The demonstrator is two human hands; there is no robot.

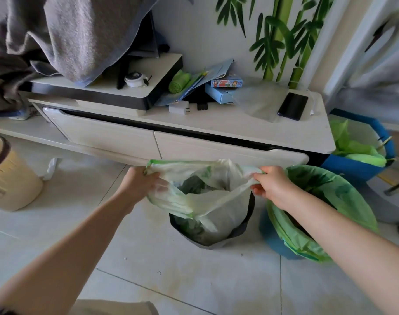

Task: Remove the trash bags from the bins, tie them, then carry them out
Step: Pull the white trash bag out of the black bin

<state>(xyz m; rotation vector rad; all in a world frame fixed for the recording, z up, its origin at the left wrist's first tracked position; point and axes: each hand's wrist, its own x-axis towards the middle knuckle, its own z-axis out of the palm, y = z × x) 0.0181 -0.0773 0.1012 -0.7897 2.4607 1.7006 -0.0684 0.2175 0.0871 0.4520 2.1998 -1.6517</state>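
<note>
Rising from the black bin [213, 233] at lower centre, the pale trash bag [207, 192] is pinched at its rim by left hand [140, 185] and right hand [272, 185], each grip clamped. Untied yet; the green-lined blue bin [271, 235] beside it waits.

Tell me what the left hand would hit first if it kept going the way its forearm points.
Probably the cabinet's drawer front. The left hand, gripping the pale bag's rim, points up and away toward it; depth is unclear.
</note>
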